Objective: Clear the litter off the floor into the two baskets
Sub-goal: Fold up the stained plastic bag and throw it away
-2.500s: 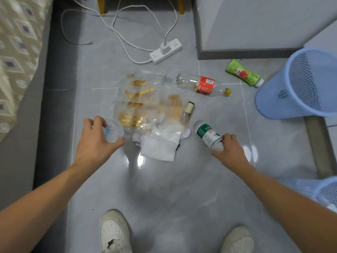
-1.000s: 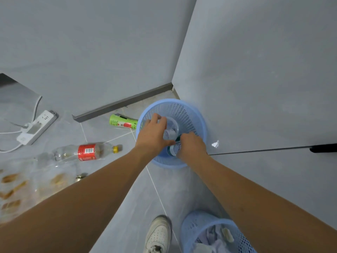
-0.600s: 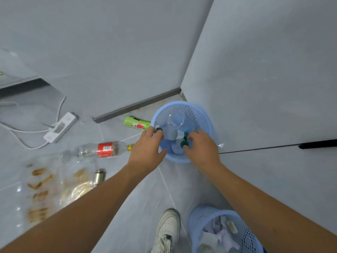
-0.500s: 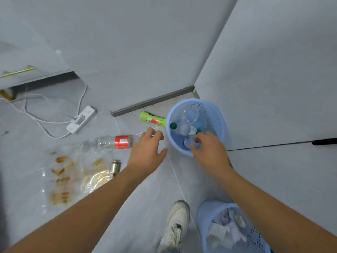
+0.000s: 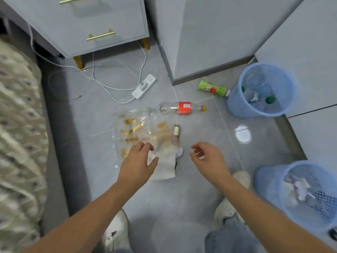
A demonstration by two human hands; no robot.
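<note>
Litter lies on the grey floor: a clear plastic bag with gold print [image 5: 140, 130], a white paper tissue [image 5: 165, 165], a small glass bottle with a gold cap [image 5: 176, 134], a clear bottle with a red label [image 5: 182, 107] and a green tube [image 5: 213, 88]. My left hand [image 5: 137, 164] hovers over the bag and tissue, fingers loosely curled, holding nothing. My right hand [image 5: 207, 157] hangs empty just right of the tissue. The far blue basket [image 5: 235, 105] holds bottles and a cup. The near blue basket [image 5: 269, 181] holds crumpled paper.
A white power strip [image 5: 145, 86] and its cables lie on the floor at the back. A grey drawer unit [image 5: 91, 28] on gold legs stands behind it. A patterned bed cover [image 5: 18, 143] fills the left side. My shoes [image 5: 116, 232] stand below the hands.
Both hands left the far basket, where the cup and the green-label bottle stayed, and came back empty over the bag and tissue. The view swung left and down.
</note>
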